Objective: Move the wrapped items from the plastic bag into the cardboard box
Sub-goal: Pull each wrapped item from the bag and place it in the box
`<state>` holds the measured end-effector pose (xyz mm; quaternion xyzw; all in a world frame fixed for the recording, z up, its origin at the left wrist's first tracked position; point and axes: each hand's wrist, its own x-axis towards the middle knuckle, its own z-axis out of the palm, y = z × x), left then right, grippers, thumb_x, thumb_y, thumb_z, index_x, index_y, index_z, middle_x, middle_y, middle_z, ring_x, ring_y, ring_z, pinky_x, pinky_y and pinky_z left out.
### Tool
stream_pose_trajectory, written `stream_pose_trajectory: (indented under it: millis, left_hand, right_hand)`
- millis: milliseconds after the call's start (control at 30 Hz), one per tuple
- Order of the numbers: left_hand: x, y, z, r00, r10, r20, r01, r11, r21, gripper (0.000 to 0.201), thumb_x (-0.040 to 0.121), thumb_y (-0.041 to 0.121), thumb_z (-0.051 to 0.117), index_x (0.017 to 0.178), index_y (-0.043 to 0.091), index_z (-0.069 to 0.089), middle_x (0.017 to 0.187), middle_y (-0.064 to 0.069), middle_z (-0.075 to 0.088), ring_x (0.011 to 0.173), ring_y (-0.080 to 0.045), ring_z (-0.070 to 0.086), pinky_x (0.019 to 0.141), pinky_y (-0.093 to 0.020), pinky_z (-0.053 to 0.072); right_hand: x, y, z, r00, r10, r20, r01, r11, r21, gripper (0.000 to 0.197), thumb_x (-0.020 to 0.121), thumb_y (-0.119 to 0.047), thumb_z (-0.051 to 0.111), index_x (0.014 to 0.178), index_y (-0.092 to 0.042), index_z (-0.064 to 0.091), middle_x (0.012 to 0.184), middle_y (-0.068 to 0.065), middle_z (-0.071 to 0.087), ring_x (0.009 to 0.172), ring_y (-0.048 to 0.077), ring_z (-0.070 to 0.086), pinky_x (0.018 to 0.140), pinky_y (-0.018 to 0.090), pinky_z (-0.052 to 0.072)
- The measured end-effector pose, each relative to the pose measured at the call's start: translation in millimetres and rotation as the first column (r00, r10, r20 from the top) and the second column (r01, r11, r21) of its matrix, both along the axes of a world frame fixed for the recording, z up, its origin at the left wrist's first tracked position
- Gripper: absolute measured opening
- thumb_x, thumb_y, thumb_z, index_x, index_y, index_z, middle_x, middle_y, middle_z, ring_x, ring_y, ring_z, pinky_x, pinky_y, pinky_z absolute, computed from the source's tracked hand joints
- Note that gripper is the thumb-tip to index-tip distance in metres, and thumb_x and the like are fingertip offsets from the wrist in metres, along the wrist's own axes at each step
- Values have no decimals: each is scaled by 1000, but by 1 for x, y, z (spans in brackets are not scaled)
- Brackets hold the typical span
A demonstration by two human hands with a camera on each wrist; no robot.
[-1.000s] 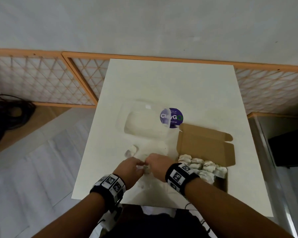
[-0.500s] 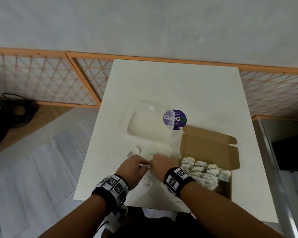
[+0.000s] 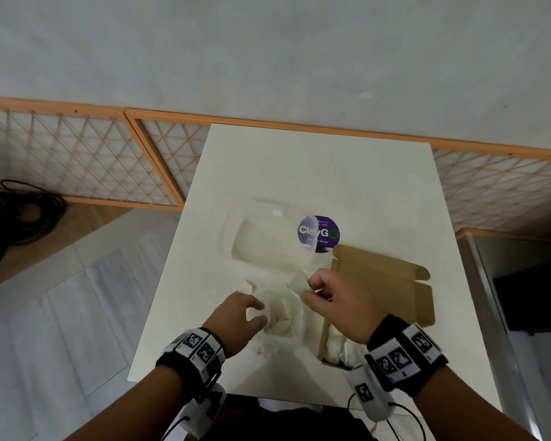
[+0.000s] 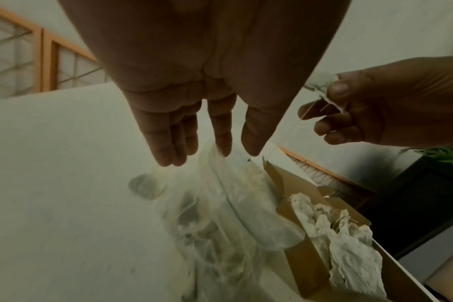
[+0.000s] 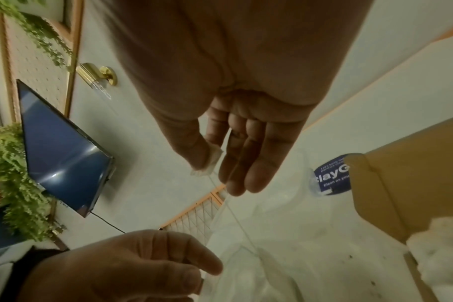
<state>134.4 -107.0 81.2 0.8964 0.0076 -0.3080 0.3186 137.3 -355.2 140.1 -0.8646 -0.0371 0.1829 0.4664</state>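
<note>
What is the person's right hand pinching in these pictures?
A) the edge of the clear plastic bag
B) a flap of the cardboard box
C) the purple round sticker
A: the right hand pinches the plastic bag film between thumb and fingers.

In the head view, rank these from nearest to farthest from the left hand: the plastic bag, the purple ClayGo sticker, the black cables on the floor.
From the left hand:
1. Plastic bag, just right of its fingers.
2. Purple ClayGo sticker, farther up the table, to the right.
3. Black cables, on the floor far left.
</note>
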Motion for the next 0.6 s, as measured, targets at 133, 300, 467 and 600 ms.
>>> stream_pose_trajectory:
  millis: [133, 300, 467, 600]
  left_hand:
    - [6, -3, 36, 977, -79, 200, 85, 996, -18, 37, 96, 44, 65, 130, 30, 61, 138, 14, 51, 127, -6, 53, 107, -20, 38]
    - [12, -17, 87, 964, -31, 265, 109, 951, -288, 53, 88, 54, 73, 135, 37, 56, 131, 24, 59, 118, 7, 58, 101, -19, 47]
    - [13, -35, 109, 961, -55, 272, 177, 875, -451, 29, 93, 29, 75, 120, 32, 65, 94, 12, 76, 91, -5, 72, 89, -27, 56]
    - [14, -34, 105, 965, 27, 259, 104, 872, -479, 20, 95, 24, 74, 111, 32, 69, 84, 10, 75, 76, -8, 70, 79, -32, 57]
  right_hand:
    - [0, -8, 10, 998, 65, 19, -66, 997, 41, 16, 94, -36, 66, 82, -37, 55, 70, -22, 58, 59, 3, 49, 61, 31, 44]
    - [-4, -6, 32, 968, 194, 160, -176, 977, -118, 18, 95, -23, 64, 86, -34, 53, 73, -20, 56, 62, 6, 50, 62, 24, 40]
    - [-6, -1, 53, 909, 310, 280, -238, 935, -263, 5, 92, -29, 59, 96, -32, 58, 84, -17, 55, 74, 6, 54, 67, 27, 46]
    - [-4, -3, 62, 952, 176, 250, -157, 983, -93, 21, 97, -24, 61, 113, -37, 56, 88, -14, 59, 67, 8, 55, 66, 34, 51]
